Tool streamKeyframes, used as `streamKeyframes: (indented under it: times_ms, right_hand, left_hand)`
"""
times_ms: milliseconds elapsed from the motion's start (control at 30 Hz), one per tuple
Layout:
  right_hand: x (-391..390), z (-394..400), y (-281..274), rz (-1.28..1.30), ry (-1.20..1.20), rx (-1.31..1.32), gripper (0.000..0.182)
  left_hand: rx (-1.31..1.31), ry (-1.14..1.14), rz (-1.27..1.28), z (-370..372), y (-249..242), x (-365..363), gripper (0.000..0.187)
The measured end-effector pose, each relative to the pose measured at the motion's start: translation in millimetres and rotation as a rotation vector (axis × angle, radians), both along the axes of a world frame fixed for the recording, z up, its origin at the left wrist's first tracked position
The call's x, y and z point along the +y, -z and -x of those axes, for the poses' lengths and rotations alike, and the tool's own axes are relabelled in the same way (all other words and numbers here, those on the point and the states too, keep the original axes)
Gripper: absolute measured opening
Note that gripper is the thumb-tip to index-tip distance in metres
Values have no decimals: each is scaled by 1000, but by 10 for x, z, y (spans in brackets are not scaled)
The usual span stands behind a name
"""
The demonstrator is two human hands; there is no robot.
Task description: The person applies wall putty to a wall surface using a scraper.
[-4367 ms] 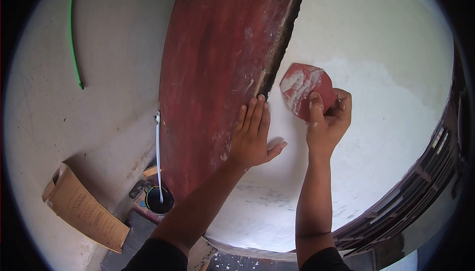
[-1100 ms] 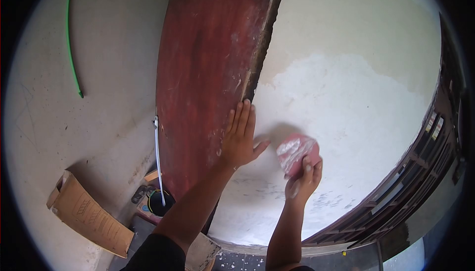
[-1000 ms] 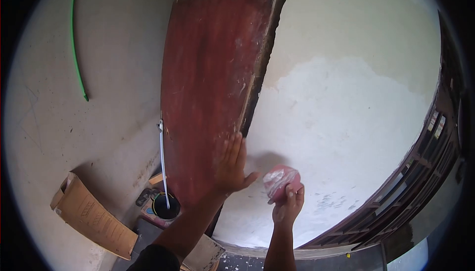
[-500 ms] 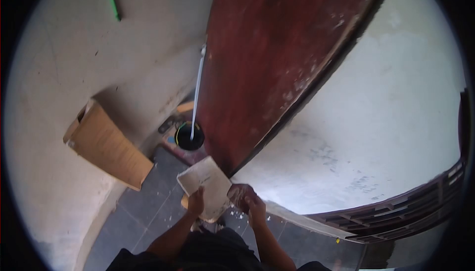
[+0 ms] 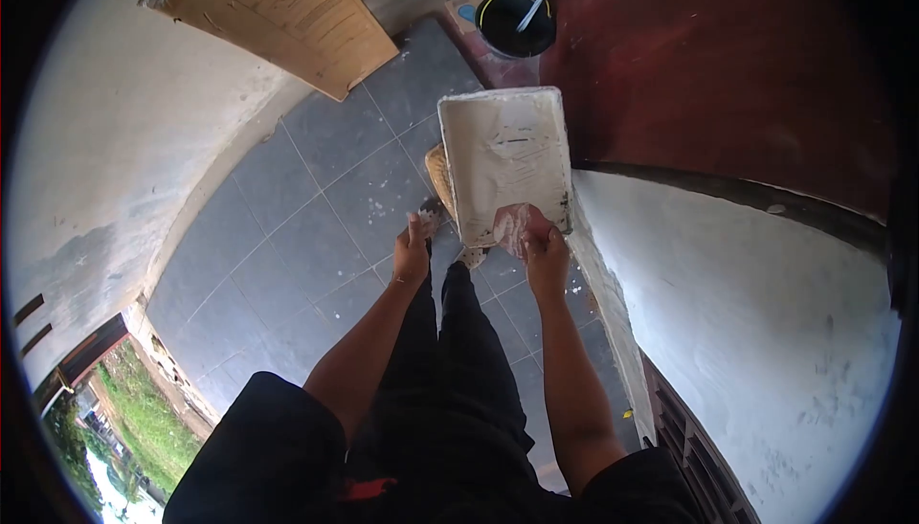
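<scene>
My right hand [image 5: 547,261] is closed on a flat reddish-brown spreader [image 5: 517,227] smeared with white paste. The spreader overlaps the near end of a rectangular paint tray [image 5: 507,136], whose off-white inside is coated with paste. Left of the tray, my left hand [image 5: 412,258] is apart from it, fingers loosely extended and holding nothing I see. A yellowish-brown object [image 5: 438,178] shows partly from under the tray's left edge.
A black bucket [image 5: 515,38] with a pale stick stands beyond the tray. At upper left, a cardboard box [image 5: 278,17] is by the wall. A dark red panel [image 5: 708,74] fills the upper right. Grey floor tiles [image 5: 297,208] carry white spots. A whitish wall [image 5: 737,313] rises at right.
The view has swung downward, showing more floor and my legs. My left hand has let go of the tray and is now beside it. The spreader has moved over the tray's near end.
</scene>
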State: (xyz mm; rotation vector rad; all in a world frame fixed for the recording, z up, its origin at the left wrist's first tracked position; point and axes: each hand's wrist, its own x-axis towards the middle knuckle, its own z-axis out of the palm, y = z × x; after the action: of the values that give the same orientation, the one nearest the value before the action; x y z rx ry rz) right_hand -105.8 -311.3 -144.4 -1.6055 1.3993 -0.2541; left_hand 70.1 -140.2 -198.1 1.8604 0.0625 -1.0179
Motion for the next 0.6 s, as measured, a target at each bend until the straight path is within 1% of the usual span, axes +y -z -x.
streamKeyframes:
  times_ms: [33, 100, 133, 200, 267, 500, 600]
  right_hand:
    - [4, -45, 181, -18, -15, 6, 19]
    - [114, -87, 491, 26, -47, 49, 21]
    - [113, -153, 639, 12, -59, 51, 21]
    - [193, -191, 865, 31, -109, 71, 20]
    - [231, -248, 1038, 33, -122, 80, 20]
    - [272, -380, 1275, 39, -100, 87, 20]
    - [244, -421, 1305, 6, -99, 52, 21]
  left_hand:
    - [72, 0, 32, 14, 114, -29, 92]
    - [120, -40, 30, 108, 363, -16, 93]
    - [147, -59, 63, 104, 455, -70, 93]
    - [184, -58, 39, 196, 586, -39, 92]
    - [252, -72, 125, 204, 742, -87, 92]
    - [338, -78, 190, 225, 927, -161, 100]
    - [362, -120, 221, 238, 993, -181, 99]
